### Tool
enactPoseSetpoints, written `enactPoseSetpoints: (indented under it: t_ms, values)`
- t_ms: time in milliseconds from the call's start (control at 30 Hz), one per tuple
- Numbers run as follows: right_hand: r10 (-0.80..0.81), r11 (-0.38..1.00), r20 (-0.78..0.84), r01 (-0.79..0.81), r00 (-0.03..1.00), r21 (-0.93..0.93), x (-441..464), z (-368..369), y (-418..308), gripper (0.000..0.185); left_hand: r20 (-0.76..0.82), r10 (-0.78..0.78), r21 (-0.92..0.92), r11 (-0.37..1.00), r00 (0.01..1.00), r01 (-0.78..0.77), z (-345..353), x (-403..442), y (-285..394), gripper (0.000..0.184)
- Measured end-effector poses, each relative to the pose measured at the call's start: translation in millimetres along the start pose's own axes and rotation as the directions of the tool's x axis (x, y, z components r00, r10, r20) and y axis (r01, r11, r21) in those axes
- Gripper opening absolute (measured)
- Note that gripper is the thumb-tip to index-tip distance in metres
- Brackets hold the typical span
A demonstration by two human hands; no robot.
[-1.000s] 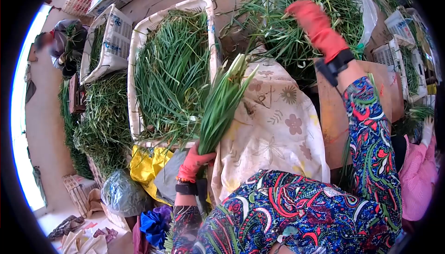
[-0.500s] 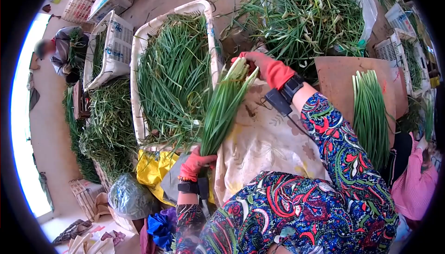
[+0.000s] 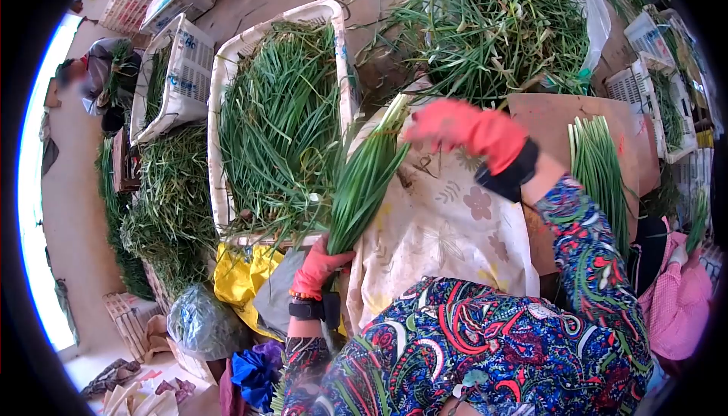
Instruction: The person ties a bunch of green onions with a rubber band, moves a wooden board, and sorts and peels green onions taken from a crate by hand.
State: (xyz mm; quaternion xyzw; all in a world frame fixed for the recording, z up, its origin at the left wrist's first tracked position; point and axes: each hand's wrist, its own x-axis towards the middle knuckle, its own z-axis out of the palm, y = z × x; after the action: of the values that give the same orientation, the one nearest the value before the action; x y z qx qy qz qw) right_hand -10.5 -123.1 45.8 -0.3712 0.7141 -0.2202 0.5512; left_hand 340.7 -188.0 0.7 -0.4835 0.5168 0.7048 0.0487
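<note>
My left hand (image 3: pixel 320 268), in an orange-red rubber glove, is closed around the leafy lower end of a bunch of chives (image 3: pixel 367 182). The bunch slants up and to the right over the cloth on my lap, its pale stem ends at the top. Just right of those stems is my right hand (image 3: pixel 474 134), gloved the same way. Motion smears its fingers, so I cannot tell whether they grip anything. A white crate (image 3: pixel 218 181) heaped with loose chives (image 3: pixel 284 120) stands left of the bunch. Beneath the bunch spreads a pale floral cloth (image 3: pixel 447 226).
On a brown board (image 3: pixel 531 116) at right lies another bunch of chives (image 3: pixel 600 177). A big heap of loose greens (image 3: pixel 493 29) lies ahead. More crates (image 3: pixel 186 67) line the left, where a person (image 3: pixel 106 75) holds greens. Someone in a pink sleeve (image 3: pixel 679 295) is at right.
My right hand has come off the pale stem ends and moved right. My left hand keeps its hold on the bunch, which stays in nearly the same place. The view has shifted slightly.
</note>
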Motion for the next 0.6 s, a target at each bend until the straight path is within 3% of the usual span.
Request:
enactPoseSetpoints:
  t_ms: [67, 167, 367, 467, 600]
  values:
    - [0.036, 0.984, 0.023, -0.040, 0.999, 0.172, 20, 35, 14, 0.034, 0.012, 0.010, 0.013, 1.000, 1.000, -0.011, 2, 0, -1, 0.044]
    - [0.202, 0.937, -0.102, -0.161, 0.974, 0.310, 35, 52, 10, 0.036, 0.028, 0.022, 0.022, 1.000, 0.999, -0.022, 3, -2, 0, 0.045]
    - [0.165, 0.842, -0.135, -0.068, 0.977, 0.535, 25, 51, 12, 0.027, -0.007, 0.040, 0.039, 0.998, 0.999, -0.039, 10, -5, 11, 0.037]
    - [-0.111, 0.573, 0.053, 0.021, 0.992, 0.819, 26, 36, 27, 0.022, 0.007, 0.036, 0.015, 0.999, 0.999, -0.036, 8, -11, 18, 0.032]
    - [-0.338, 0.339, 0.233, -0.113, 0.912, 0.934, -3, 1, -3, 0.026, 0.036, 0.039, -0.056, 0.998, 0.999, -0.037, 4, -18, 28, 0.032]
